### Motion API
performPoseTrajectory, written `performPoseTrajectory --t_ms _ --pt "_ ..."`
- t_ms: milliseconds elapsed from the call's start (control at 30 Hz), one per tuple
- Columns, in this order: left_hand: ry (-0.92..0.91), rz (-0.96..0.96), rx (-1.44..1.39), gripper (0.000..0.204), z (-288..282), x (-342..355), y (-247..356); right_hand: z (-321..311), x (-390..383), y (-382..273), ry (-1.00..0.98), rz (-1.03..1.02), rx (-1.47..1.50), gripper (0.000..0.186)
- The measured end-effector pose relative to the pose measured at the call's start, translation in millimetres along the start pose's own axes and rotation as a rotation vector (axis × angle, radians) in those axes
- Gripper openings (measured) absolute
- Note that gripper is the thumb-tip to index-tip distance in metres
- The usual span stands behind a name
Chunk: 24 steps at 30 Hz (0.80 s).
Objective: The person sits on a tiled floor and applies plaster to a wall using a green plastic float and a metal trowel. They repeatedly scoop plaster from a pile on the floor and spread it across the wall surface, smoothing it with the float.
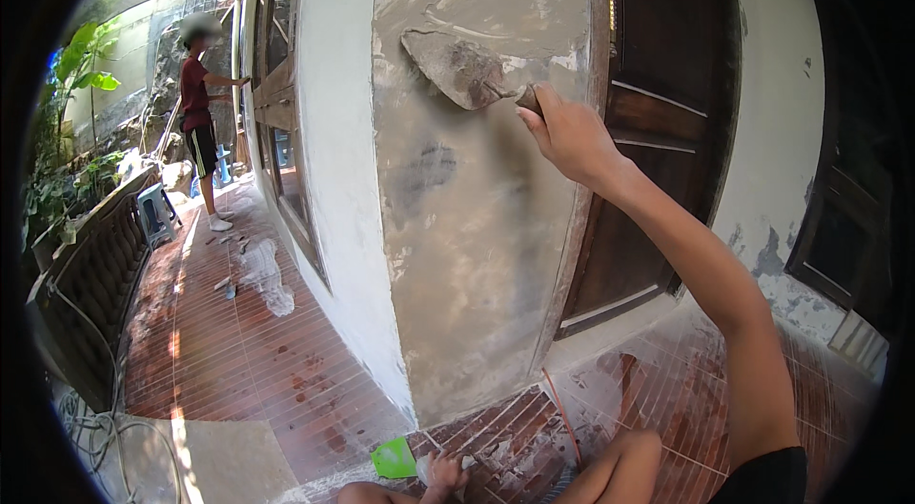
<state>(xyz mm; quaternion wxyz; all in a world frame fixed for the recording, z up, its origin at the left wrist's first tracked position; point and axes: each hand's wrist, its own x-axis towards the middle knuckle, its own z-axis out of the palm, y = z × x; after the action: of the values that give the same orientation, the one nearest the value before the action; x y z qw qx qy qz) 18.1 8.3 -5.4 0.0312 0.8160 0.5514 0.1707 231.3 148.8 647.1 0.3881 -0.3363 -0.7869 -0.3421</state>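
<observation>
My right hand [577, 137] is closed round the handle of a trowel [457, 70]. Its pointed, mortar-smeared blade lies against the upper part of a grey-brown plastered wall panel [477, 237]. Fresh swirl marks show in the plaster above the blade, and a darker patch sits lower down. Low between my bent knees, my left hand [444, 473] is closed at a bright green flat tool [393, 458] with a whitish smear beside it. The grip there is small and partly hidden.
A dark wooden door [658, 123] stands right of the panel, a white wall strip [343, 171] left of it. Further left, a person [198, 113] touches a window frame. White residue [267, 277] marks the red tiles. A blue-grey stool [155, 213] and coiled cable [91, 428] lie near the railing.
</observation>
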Motion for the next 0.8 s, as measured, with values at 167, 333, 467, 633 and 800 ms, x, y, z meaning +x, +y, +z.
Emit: performPoseTrajectory --t_ms 167,333,467,633,800 --pt "-0.039 -0.009 -0.003 0.045 3.5 1.4 -2.4 -17.1 4.7 -21.1 0.003 0.125 0.268 0.034" --pt "-0.017 -0.03 -0.052 0.04 4.9 0.3 -1.1 -24.6 1.7 -28.9 0.097 0.404 0.957 0.043" --pt "-0.049 -0.044 -0.054 0.042 5.2 2.1 0.1 -17.6 7.1 -20.5 -0.097 0.775 1.083 0.054" --pt "-0.064 -0.021 -0.042 0.044 4.7 1.2 -2.3 -13.1 3.9 -13.5 -0.134 0.854 1.165 0.051" --pt "-0.029 -0.005 -0.044 0.044 5.3 0.7 -3.0 -26.3 7.4 -5.2 -0.131 0.808 1.475 0.049"
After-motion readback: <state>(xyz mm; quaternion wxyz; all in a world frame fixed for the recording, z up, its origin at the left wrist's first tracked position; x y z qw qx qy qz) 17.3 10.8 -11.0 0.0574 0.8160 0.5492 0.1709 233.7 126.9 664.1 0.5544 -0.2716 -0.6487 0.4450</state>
